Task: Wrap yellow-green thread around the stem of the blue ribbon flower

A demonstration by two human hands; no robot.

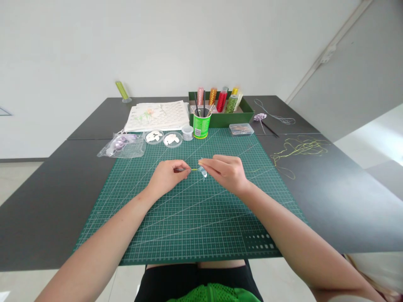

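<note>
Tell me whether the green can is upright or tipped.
Upright: the green can stands with its mouth up, dark sticks rising from it.

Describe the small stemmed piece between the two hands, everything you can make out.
The stemmed piece is small and thin, with a short yellow-green length showing between the hands and a pale, bluish-white, slightly shiny end. It lies roughly level, running left to right over the green mat. The left hand pinches the stem in its fingers; the right hand has its fingers closed at the pale end, partly hiding it. Its material is too small to tell.
</note>
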